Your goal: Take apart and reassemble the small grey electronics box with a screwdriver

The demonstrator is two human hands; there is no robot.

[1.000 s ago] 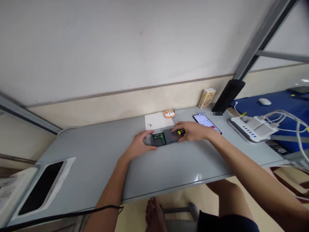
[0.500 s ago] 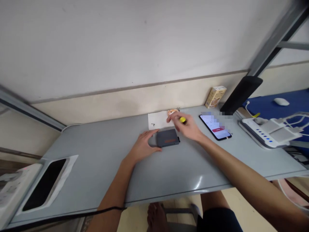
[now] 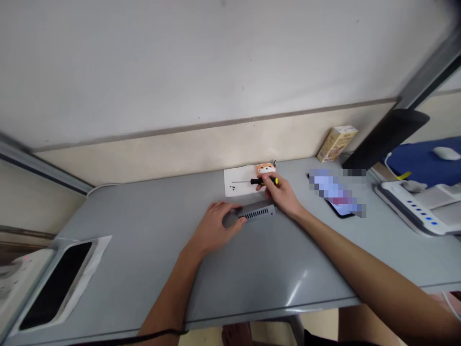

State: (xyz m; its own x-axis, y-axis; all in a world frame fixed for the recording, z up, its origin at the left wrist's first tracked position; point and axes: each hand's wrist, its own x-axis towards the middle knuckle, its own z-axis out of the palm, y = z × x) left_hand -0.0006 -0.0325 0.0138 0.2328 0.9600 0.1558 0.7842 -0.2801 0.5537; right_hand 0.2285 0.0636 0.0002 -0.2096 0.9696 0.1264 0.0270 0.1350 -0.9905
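A small dark grey metal box (image 3: 256, 212) is on the table, a slotted vent side facing me. My left hand (image 3: 218, 225) grips its left end between thumb and fingers. In my right hand (image 3: 281, 192) is a screwdriver (image 3: 256, 181) with a black and yellow handle, its thin shaft pointing left above a white sheet of paper (image 3: 230, 175). Several tiny dark screws (image 3: 232, 188) lie on that paper. Behind the right hand sits an orange and white animal-faced item (image 3: 265, 168). The right wrist is close to the box's right end.
A phone (image 3: 333, 194) lies at the right, with a drink carton (image 3: 336, 143) and a black cylinder (image 3: 385, 138) behind it. Farther right is a power strip (image 3: 406, 206) with plugs. A black-screened device (image 3: 57, 286) rests at the left. The grey table (image 3: 144, 259) meets the wall.
The box has been turned so its vented side faces me instead of its flat printed top. My right hand's blur is gone, and the screwdriver now points left over the paper. The view has shifted slightly.
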